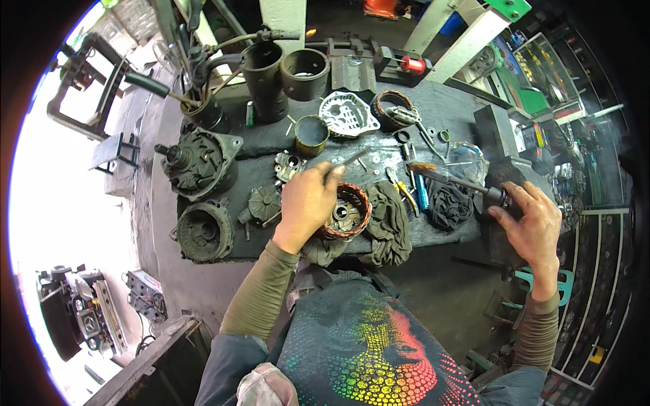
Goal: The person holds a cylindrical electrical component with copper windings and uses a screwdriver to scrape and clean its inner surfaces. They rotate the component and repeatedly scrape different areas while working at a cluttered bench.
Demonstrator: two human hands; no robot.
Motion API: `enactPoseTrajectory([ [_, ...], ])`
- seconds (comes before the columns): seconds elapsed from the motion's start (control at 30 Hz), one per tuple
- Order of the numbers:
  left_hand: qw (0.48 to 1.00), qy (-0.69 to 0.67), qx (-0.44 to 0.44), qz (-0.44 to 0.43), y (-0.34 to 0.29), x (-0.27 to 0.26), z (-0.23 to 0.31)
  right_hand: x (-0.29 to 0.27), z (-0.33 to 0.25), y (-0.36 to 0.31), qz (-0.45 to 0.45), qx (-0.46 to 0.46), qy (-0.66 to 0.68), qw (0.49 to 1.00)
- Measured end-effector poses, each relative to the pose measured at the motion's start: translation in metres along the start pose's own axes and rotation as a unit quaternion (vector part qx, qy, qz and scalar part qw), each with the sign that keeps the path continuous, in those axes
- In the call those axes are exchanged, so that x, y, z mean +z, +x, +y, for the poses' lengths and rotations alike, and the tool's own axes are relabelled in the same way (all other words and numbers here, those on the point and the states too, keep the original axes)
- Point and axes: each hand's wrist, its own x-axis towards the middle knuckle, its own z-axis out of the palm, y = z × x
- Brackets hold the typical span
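Note:
My left hand [308, 206] is closed, thumb against the fingers, on a thin dark metal bar [355, 157] that points up and right. Just beside it stands a stator ring [366, 211] with copper windings and a round metal part inside. On the right, my right hand [531, 223] grips the dark end of a long-shafted tool [464, 183], whose orange-brown tip points left over the bench. Most of that tool's grip is hidden by the fingers. Pliers with yellow handles [406, 194] and a blue pen-like tool [422, 193] lie between the hands.
Dark rags [390, 227] lie at the bench's front edge. Alternator housings [205, 230] stand at the left, with metal cylinders [265, 78] behind. A pale end cover [349, 114], a second wound stator [395, 108] and a tin [311, 135] sit farther back.

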Motion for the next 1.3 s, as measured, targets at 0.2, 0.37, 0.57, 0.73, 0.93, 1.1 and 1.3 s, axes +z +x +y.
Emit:
enactPoseTrajectory([
  [0.2,0.99,-0.131,-0.048,0.038,-0.044,-0.008,-0.06,-0.007,-0.033,0.027,-0.062,-0.073,-0.009,0.995],
  [0.37,0.965,-0.232,-0.115,-0.026,-0.077,0.01,-0.074,-0.001,-0.072,0.052,-0.085,-0.168,-0.018,0.982],
  [0.57,0.95,-0.27,-0.149,-0.058,-0.086,0.019,-0.074,0.016,-0.114,0.073,-0.127,-0.253,-0.073,0.956],
  [0.73,0.949,-0.281,-0.135,-0.044,-0.082,0.018,-0.073,0.034,-0.139,0.084,-0.135,-0.296,-0.098,0.94],
  [0.93,0.955,-0.257,-0.133,-0.061,-0.08,0.014,-0.073,0.045,-0.155,0.088,-0.107,-0.328,-0.111,0.932],
  [1.1,0.959,-0.256,-0.11,-0.043,-0.078,0.016,-0.073,0.05,-0.16,0.092,-0.098,-0.364,-0.133,0.917],
  [1.3,0.961,-0.251,-0.109,-0.046,-0.077,0.018,-0.075,0.051,-0.166,0.095,-0.12,-0.373,-0.175,0.903],
])
